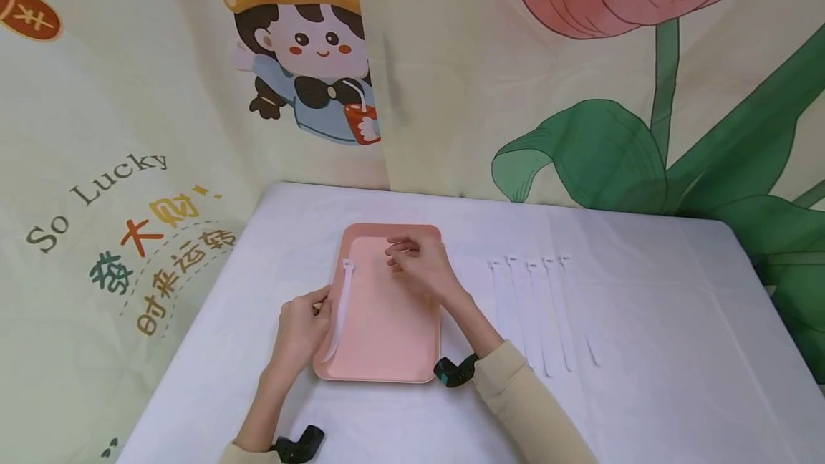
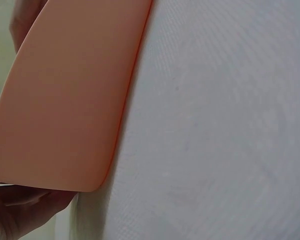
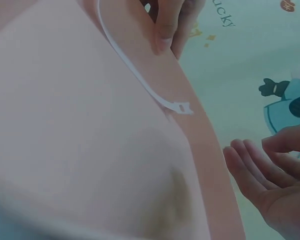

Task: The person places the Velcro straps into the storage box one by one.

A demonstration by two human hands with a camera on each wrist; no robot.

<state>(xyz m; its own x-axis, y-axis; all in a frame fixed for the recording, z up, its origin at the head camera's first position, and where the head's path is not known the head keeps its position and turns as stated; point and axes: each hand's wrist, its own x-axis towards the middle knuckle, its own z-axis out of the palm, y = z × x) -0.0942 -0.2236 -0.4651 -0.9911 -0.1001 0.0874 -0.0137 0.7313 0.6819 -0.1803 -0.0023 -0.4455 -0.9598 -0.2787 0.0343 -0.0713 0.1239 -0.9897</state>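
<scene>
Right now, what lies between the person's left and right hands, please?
The head view shows a slender white strap and bare floor of the pink rectangular tray.

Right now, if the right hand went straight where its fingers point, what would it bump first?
Probably the white strip in the pink tray, but the right hand may pass above; height's unclear.

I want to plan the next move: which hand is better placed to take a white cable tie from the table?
Probably the right hand: it appears empty, and it is nearer the row of white cable ties. The left hand grips the pink tray at its rim, farther away.
</scene>
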